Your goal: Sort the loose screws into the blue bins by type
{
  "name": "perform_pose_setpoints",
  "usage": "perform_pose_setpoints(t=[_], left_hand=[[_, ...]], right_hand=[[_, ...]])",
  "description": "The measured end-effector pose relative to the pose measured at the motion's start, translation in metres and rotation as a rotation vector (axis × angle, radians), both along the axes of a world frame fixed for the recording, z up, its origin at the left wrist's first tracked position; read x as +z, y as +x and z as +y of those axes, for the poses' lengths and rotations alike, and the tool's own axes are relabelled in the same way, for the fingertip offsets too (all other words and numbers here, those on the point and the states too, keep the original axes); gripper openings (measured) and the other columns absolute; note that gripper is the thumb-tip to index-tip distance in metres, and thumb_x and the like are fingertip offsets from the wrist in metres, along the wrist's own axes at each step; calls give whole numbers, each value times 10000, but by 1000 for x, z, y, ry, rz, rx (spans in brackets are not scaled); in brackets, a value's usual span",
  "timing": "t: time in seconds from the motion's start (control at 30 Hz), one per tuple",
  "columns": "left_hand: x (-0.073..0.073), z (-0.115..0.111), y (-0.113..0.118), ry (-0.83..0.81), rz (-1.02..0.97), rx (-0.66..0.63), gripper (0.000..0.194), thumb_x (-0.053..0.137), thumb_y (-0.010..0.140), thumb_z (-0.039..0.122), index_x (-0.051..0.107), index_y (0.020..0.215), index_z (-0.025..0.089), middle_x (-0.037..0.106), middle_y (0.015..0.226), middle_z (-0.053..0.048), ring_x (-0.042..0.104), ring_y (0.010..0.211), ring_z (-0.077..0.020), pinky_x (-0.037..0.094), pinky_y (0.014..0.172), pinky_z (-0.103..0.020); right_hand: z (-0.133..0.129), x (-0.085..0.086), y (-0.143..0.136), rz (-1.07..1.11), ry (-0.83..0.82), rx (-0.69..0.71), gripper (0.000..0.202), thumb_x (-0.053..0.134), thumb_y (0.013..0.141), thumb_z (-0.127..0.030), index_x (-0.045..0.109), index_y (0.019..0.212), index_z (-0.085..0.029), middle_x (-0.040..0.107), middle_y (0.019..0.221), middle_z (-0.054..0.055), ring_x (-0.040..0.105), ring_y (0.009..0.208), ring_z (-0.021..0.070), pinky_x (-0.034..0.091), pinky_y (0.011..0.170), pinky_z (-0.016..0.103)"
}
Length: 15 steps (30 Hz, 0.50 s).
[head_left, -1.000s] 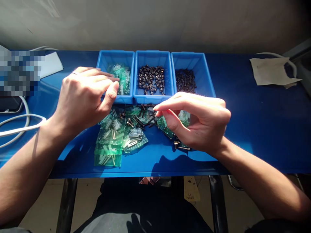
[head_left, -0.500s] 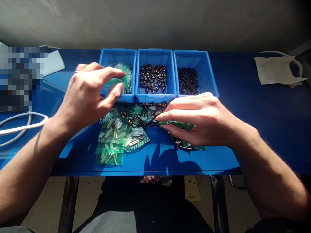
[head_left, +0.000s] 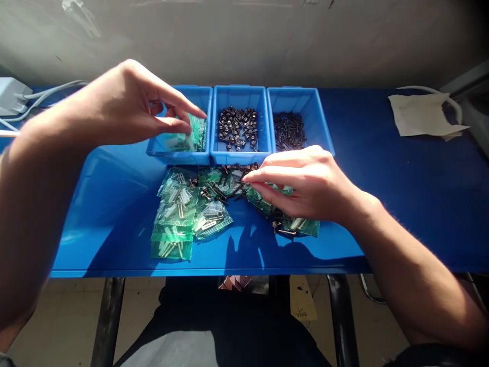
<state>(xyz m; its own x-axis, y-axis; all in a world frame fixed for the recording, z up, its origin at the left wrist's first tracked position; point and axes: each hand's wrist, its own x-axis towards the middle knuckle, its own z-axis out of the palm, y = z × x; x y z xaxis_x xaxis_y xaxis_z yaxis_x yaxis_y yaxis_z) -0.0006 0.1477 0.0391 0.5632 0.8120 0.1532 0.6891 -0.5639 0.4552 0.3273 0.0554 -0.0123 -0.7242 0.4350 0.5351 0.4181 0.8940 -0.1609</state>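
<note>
My left hand [head_left: 130,109] reaches over the left blue bin [head_left: 151,148]. Its thumb and index finger are apart, at the green-and-clear packets [head_left: 197,133] inside, and no packet is lifted. On the table, my right hand [head_left: 301,183] pinches thumb and fingers together at a dark screw [head_left: 240,182] among the loose hardware. Part of that screw is covered by the fingertips. More green packets [head_left: 175,214] holding screws and pale plastic pieces lie in front of the bins, some of them under my right hand.
Beside the left bin stand a middle bin [head_left: 240,157] with dark washer-head screws [head_left: 237,127] and a right bin [head_left: 324,120] with thin dark screws [head_left: 290,130]. A paper sheet [head_left: 422,114] lies at the right, a white adapter with cables [head_left: 13,97] at the left.
My left hand has moved up and further over the left bin, fingertips now down at its packets. My right fingers have closed from slightly apart into a pinch. The view has shifted a little.
</note>
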Motion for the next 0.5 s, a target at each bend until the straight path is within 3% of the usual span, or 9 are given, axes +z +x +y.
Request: perform_pose_setpoints(t=[0.1, 0.2, 0.3, 0.37, 0.43, 0.5], left_hand=[[11, -5, 0, 22, -49, 98, 785, 752, 870, 924, 873, 1289, 271, 784, 865, -46, 596, 720, -144, 616, 777, -470], [13, -7, -4, -38, -131, 143, 642, 767, 915, 767, 877, 1244, 227, 729, 801, -46, 573, 704, -141, 584, 740, -454], [5, -4, -10, 21, 44, 132, 569, 678, 871, 761, 900, 1091, 286, 812, 920, -43, 635, 766, -199, 623, 829, -513], [-3, -4, -12, 172, 167, 65, 562, 555, 910, 776, 896, 1018, 342, 844, 1081, -28, 667, 957, -262, 602, 983, -543], [-10, -5, -9, 279, 198, 62, 587, 484, 987, 769, 888, 1027, 346, 844, 1149, -31, 642, 1083, -295, 564, 1013, -536], [-15, -6, -6, 277, 169, 71, 642, 502, 1018, 837, 883, 1072, 323, 840, 1152, -49, 643, 1106, -298, 551, 1003, -525]], right_hand=[[1, -2, 0, 25, -1, -11, 132, 683, 1128, -197, 806, 1080, -187, 824, 904, 2, 735, 738, 126, 545, 631, 299], [1, -3, 0, 42, -19, -23, 141, 671, 1132, -191, 803, 1082, -203, 815, 886, -7, 722, 726, 118, 551, 654, 292], [1, -2, 0, 42, -12, -29, 150, 666, 1134, -194, 808, 1087, -205, 820, 891, -1, 732, 742, 123, 558, 663, 294], [0, 0, 1, 48, -7, -24, 144, 678, 1129, -185, 816, 1089, -185, 825, 894, 7, 719, 727, 120, 561, 665, 293], [-1, 6, 4, 64, -36, 1, 125, 703, 1117, -177, 825, 1095, -167, 834, 909, 8, 684, 689, 104, 562, 666, 285], [-2, 13, 8, 47, -146, 37, 105, 731, 1101, -176, 836, 1107, -173, 844, 949, 5, 661, 672, 92, 561, 666, 275]])
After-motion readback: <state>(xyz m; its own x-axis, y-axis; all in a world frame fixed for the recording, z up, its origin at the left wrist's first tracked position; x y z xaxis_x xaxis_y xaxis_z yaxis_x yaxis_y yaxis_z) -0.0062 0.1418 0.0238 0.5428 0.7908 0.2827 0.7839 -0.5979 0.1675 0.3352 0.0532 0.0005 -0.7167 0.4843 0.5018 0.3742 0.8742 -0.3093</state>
